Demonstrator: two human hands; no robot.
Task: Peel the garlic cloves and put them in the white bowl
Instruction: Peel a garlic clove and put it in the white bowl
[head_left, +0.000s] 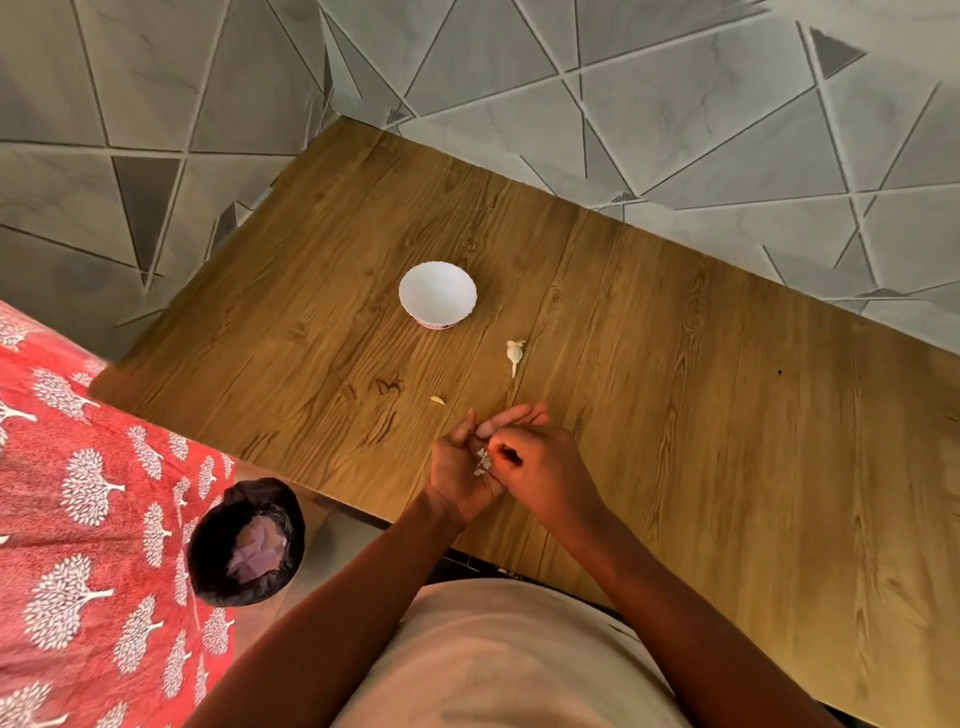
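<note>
Both hands work together over the near part of the wooden table. The left hand is cupped palm-up with fingers extended, cradling a garlic clove whose pale papery skin shows at the palm. The right hand is curled, its fingertips pinching at that skin; judged to be mid-peel.

The white bowl stands farther out on the table, well apart from the hands, and appears empty. An unpeeled garlic piece lies between bowl and hands, to the bowl's right. A small yellowish scrap, either peel or a clove fragment, lies near the left fingertips; it is too small to tell which.

Risks: the clove is small and only loosely cradled, so a hard tug on the skin could flick it off the table edge. Loose peel may drop to the table or floor rather than into the black-lined bin, which stands off to the left below table level. Skin fragments clinging to the clove could be carried into the bowl
</note>
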